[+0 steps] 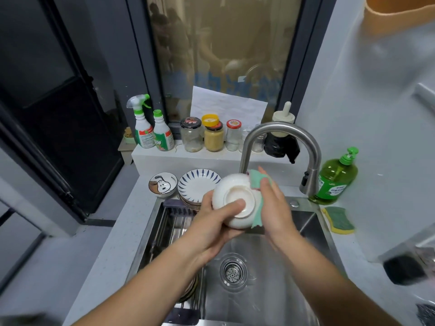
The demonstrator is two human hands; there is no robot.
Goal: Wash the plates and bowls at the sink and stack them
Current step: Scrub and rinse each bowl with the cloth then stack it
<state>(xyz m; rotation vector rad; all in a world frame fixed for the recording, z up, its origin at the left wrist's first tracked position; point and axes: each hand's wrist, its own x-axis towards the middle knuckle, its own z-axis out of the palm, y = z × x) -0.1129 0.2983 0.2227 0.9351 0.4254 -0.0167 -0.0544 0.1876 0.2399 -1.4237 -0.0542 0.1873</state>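
Note:
My left hand (219,220) grips a white bowl (231,189) over the steel sink (313,222), its base turned toward me and my thumb lying across the foot ring. My right hand (274,203) holds a green cloth (256,181) against the bowl's right side. A stack of blue-striped plates (196,184) stands on the counter behind the sink's left corner. Beside it on the left sits a small bowl with a cartoon dog (163,184). More dishes (191,289) show under my left forearm on the rack.
A curved steel faucet (280,130) arches over the sink, no water visible. A green soap bottle (336,180) and a yellow-green sponge (339,220) sit at the right. Spray bottles (150,131) and jars (213,135) line the ledge. A drying rack (169,227) fills the sink's left part.

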